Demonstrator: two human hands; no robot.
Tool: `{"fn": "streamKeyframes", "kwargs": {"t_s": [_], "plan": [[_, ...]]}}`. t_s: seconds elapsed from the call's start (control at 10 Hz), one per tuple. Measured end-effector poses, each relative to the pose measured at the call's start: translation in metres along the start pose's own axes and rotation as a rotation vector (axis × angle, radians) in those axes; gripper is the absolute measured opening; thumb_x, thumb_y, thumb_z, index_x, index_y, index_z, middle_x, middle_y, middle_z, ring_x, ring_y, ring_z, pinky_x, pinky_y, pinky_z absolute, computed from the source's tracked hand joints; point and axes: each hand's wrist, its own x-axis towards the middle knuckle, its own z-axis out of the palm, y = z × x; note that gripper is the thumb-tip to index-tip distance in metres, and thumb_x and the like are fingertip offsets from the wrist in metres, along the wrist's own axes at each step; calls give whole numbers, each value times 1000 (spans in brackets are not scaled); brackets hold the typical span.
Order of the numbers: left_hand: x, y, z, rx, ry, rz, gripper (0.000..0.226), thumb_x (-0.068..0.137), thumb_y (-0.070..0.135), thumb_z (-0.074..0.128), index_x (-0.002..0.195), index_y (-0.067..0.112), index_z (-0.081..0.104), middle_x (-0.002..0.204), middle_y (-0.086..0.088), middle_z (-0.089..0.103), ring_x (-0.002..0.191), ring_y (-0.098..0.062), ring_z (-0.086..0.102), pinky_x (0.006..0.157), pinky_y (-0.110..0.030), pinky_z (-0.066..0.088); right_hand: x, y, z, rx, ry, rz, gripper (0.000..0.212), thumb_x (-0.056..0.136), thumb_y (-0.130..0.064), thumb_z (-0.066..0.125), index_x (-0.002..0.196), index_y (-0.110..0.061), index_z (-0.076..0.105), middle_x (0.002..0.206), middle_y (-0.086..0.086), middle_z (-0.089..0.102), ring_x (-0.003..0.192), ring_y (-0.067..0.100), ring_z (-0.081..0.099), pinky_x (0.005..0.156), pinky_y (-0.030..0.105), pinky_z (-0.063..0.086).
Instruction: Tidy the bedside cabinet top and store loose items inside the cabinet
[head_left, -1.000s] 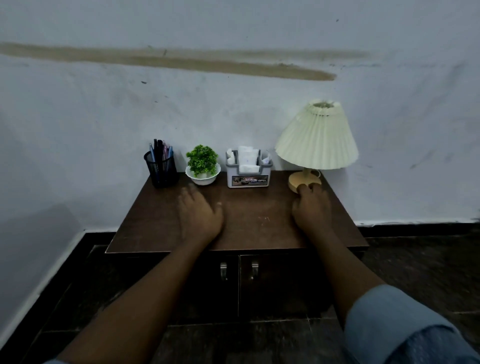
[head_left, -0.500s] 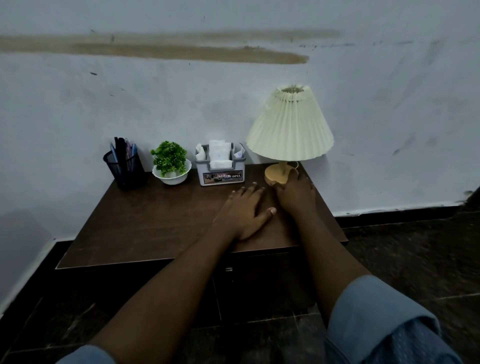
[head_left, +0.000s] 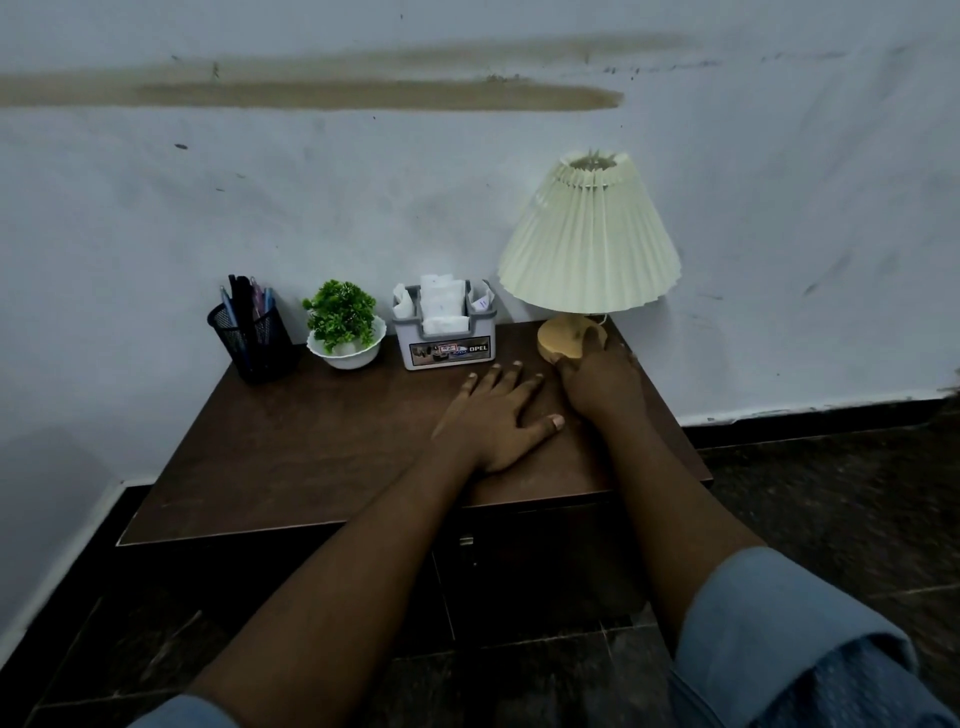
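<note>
One right hand (head_left: 602, 384) holds pleated lamp's round wooden base (head_left: 561, 338).

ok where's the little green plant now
In the head view, the green plant sits at the back of the cabinet top, left of centre, between the pen holder on its left and the grey tissue box on its right.

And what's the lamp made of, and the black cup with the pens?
The lamp shade looks like pleated cream fabric or paper; its folds show. The lamp base seems pale, smooth wood, though it could be plastic. The pen cup looks like black wire mesh: you can see through its tiny holes.
</note>
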Motion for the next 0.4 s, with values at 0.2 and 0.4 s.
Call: {"fn": "streamKeyframes", "kwargs": {"t_s": [0.2,0.4], "plan": [[-41,-12,-8,-1,-13,-105,85,86,85,14,160,44,12,172,4,4,158,-20,1,126,-50,0,-23,0,-4,-71,-64,53,100,95,-62,49,159,3,5,164,30,16,153,42,19,125,50,15],[-106,-52,-22,-1,-1,-238,87,83,89,12,159,48,12,172,5,5,158,-23,2,125,-52,-3,-71,-17,-10,-232,-250,73,98,93,-76,11,162,-7,3,170,19,2,156,39,0,123,56,-3]]}}
